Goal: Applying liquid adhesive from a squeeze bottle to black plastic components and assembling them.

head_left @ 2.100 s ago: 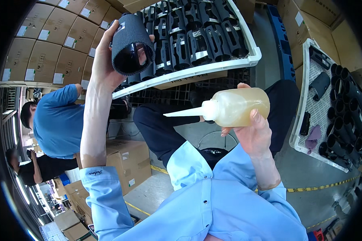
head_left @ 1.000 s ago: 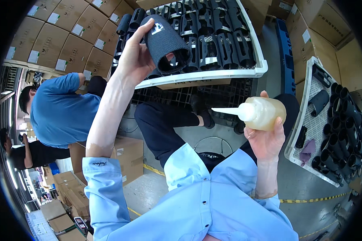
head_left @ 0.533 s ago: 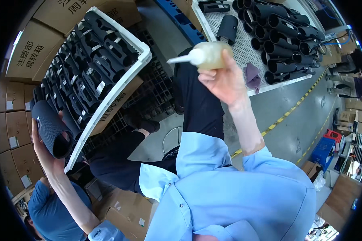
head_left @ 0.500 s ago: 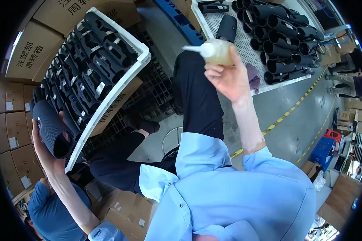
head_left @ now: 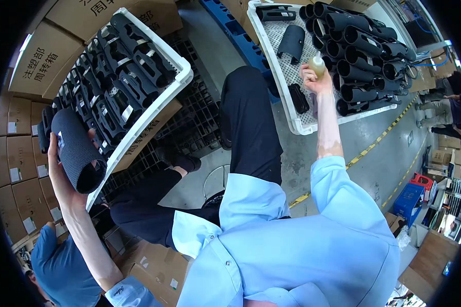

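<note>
My left hand (head_left: 61, 176) is wrapped round a dark mesh-covered cylindrical shell (head_left: 76, 146), its open end toward me. The shell is tilted over the near corner of the left white tray (head_left: 182, 72), which is filled with rows of black plastic frames (head_left: 120, 82). Over the right white tray (head_left: 292, 116), my right hand (head_left: 315, 82) is closed on a yellowish squeeze bottle (head_left: 317, 65) with a pale nozzle that points up. Just beyond the bottle a curved black shell (head_left: 292, 42) lies alone. Black tubular shells (head_left: 361, 64) are heaped beside it.
A black bundle (head_left: 298, 98) and a purple cloth (head_left: 313, 105) lie by the right tray's near edge. A blue pallet (head_left: 235, 30) stands between the trays. Cardboard boxes (head_left: 23, 153) are stacked at left. One person (head_left: 69, 266) is close at lower left; others stand far right.
My right hand has carried the squeeze bottle right, away from my knee to over the right tray, and its nozzle has turned upward. My left hand has shifted slightly up and right with the shell.
</note>
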`<action>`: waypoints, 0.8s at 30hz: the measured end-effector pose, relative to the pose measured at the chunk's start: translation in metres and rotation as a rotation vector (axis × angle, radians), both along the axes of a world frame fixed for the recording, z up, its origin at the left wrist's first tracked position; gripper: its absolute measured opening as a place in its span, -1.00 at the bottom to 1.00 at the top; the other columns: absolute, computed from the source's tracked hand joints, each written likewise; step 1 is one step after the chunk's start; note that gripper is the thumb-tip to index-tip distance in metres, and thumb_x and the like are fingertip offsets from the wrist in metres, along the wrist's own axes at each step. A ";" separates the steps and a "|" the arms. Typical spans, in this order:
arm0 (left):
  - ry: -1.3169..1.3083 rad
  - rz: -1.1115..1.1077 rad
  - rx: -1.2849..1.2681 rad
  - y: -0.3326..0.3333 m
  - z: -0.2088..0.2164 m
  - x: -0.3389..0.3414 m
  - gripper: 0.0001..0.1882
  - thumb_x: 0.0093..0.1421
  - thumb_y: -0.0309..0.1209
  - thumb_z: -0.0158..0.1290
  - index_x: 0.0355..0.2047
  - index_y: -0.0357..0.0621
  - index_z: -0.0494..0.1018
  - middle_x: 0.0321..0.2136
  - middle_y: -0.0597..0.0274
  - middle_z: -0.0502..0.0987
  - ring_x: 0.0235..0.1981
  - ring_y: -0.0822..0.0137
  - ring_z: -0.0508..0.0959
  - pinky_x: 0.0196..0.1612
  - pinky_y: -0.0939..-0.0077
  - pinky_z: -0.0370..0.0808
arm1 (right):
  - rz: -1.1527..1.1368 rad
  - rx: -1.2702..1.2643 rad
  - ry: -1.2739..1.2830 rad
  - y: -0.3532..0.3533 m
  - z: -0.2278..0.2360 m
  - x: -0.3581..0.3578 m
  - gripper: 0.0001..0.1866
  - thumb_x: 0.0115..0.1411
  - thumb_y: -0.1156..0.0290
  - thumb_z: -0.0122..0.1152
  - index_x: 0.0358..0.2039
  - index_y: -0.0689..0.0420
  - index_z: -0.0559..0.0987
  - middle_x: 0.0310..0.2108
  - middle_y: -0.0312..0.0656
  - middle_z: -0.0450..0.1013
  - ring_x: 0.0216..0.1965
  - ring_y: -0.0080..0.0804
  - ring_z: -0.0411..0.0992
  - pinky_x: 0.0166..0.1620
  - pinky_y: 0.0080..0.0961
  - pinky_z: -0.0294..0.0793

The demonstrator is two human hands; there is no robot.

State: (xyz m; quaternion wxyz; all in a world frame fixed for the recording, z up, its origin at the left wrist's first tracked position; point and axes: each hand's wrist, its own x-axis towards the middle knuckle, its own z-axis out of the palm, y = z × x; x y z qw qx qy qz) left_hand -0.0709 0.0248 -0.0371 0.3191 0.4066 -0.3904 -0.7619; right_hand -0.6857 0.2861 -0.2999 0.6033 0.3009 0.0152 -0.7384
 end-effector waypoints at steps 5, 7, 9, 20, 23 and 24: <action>-0.025 0.023 0.014 0.003 0.003 -0.010 -0.16 0.27 0.05 0.14 0.35 -0.17 0.09 0.05 -0.25 0.48 -0.14 0.08 0.65 -0.37 0.52 0.67 | -0.031 -0.029 -0.139 0.004 -0.043 -0.021 -0.72 0.07 0.34 0.11 -0.23 0.17 0.37 -0.41 -0.27 0.31 -0.68 -0.64 0.02 -0.65 -0.63 -0.08; -0.008 0.019 0.017 0.003 0.003 -0.009 -0.16 0.25 0.04 0.17 0.34 -0.20 0.12 0.07 -0.22 0.45 -0.03 0.04 0.61 -0.35 0.52 0.62 | -0.024 -0.182 -0.105 -0.002 -0.049 -0.018 -0.75 0.06 0.40 0.05 -0.22 0.15 0.38 -0.48 -0.32 0.26 -0.68 -0.64 0.03 -0.64 -0.62 -0.07; 0.033 0.063 -0.008 0.003 -0.001 -0.007 -0.15 0.23 0.05 0.19 0.32 -0.23 0.14 0.10 -0.17 0.42 0.04 -0.01 0.58 -0.28 0.45 0.61 | 0.085 -0.182 -0.162 -0.002 -0.042 -0.013 -0.77 0.08 0.42 -0.01 -0.22 0.15 0.38 -0.51 -0.35 0.24 -0.68 -0.63 0.04 -0.64 -0.61 -0.06; 0.006 0.209 -0.021 0.018 -0.011 -0.011 -0.41 0.26 -0.02 0.18 -0.01 -0.33 0.40 -0.21 0.12 0.50 -0.13 0.26 0.62 0.02 0.26 0.60 | -0.131 0.279 1.515 -0.029 0.129 0.234 -0.43 0.48 0.09 -0.08 0.25 0.33 0.33 0.07 -0.02 0.42 -0.52 -0.56 0.27 -0.60 -0.63 0.14; 0.014 0.161 -0.005 0.028 -0.011 -0.023 -0.37 0.25 -0.02 0.18 0.03 -0.37 0.36 -0.17 0.07 0.45 -0.09 0.20 0.60 0.05 0.19 0.59 | 0.157 0.015 2.074 -0.069 0.170 0.340 -0.38 0.24 0.42 0.28 0.29 0.24 0.35 0.01 -0.04 0.47 -0.41 -0.56 0.43 -0.39 -0.72 0.41; 0.021 0.143 -0.006 0.030 -0.012 -0.026 -0.35 0.25 -0.02 0.19 0.05 -0.38 0.34 -0.15 0.04 0.43 -0.08 0.16 0.59 0.06 0.16 0.59 | 0.175 -0.065 2.155 -0.084 0.181 0.360 -0.36 0.21 0.43 0.33 0.28 0.28 0.35 -0.05 -0.06 0.47 -0.42 -0.55 0.42 -0.41 -0.71 0.42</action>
